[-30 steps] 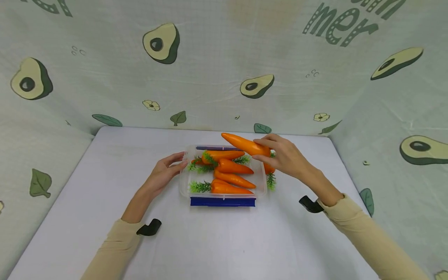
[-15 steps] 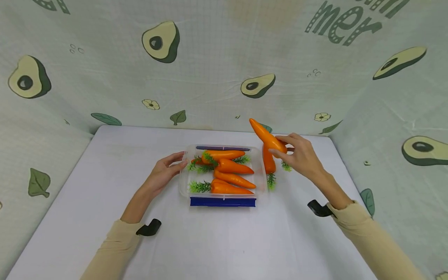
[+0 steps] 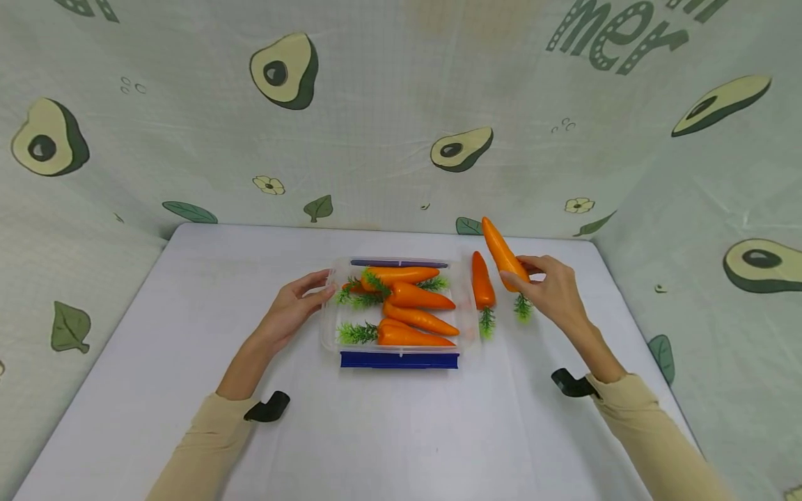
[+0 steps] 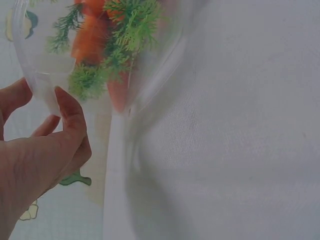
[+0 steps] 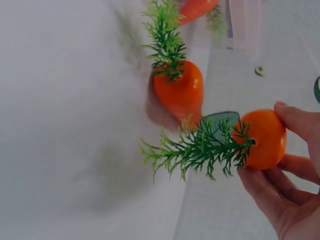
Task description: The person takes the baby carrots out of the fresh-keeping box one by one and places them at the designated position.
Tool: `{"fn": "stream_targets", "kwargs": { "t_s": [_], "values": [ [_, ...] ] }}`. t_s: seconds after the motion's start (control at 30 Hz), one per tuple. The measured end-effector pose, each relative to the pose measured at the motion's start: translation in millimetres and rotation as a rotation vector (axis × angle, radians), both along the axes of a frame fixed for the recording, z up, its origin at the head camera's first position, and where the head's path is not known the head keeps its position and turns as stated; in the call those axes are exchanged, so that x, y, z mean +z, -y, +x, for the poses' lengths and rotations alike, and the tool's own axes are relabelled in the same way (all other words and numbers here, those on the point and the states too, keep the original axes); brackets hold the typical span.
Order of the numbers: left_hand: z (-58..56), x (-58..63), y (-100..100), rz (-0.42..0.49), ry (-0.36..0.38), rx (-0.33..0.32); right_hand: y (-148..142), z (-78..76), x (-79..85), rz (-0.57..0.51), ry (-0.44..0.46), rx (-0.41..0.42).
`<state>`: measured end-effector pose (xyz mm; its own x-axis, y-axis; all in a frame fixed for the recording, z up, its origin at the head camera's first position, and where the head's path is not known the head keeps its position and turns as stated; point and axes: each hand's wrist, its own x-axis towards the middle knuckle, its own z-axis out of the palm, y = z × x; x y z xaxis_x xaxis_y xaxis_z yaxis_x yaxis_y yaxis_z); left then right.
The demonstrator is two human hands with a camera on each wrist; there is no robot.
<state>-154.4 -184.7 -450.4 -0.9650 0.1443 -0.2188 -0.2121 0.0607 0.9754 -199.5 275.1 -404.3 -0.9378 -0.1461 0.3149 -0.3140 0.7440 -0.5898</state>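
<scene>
In the head view, your right hand (image 3: pixel 551 287) covers part of the blunt end of the long, glossy orange carrot with a feathery green top (image 3: pixel 501 252); inside the clear rectangular plastic box with blue side flaps (image 3: pixel 466 306), the heaped orange carrots with green sprigs (image 3: pixel 421 298) overlap, so one at the left is mostly buried; your beige sleeves (image 3: pixel 639 424) run out of view at the bottom. The box stands on the white-covered table (image 3: pixel 401 438); a second, shorter-looking orange carrot (image 3: pixel 482 282) lies just beside it, between the box and your right hand. The long carrot is raised in your right hand, tip pointing up and away, greens hanging below; your left hand (image 3: pixel 289 309) is at the box's left side.

In the left wrist view, the box is cut off at the top, and its carrots look hazy through the plastic; the pale patterned cloth (image 4: pixel 70 215) shows past the table edge; your thumb and fingers pinch the box's rim.

In the right wrist view, the held carrot's blunt end hides its tip, and your hand is cut off at the right; the second carrot lies near it on the table; your thumb and fingers grasp the held carrot around its blunt end.
</scene>
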Motion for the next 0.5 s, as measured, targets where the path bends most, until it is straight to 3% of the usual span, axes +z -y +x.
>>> {"fn": "stream_targets", "kwargs": {
  "t_s": [0.13,0.5],
  "values": [
    [-0.4,0.8,-0.1,0.008,0.003,0.003,-7.6,-1.6,-13.1,0.0,0.048,-0.062],
    [0.0,-0.1,-1.1,0.022,0.009,0.013,-20.8,-4.6,-42.9,-0.013,0.158,-0.127]
  ]
}}
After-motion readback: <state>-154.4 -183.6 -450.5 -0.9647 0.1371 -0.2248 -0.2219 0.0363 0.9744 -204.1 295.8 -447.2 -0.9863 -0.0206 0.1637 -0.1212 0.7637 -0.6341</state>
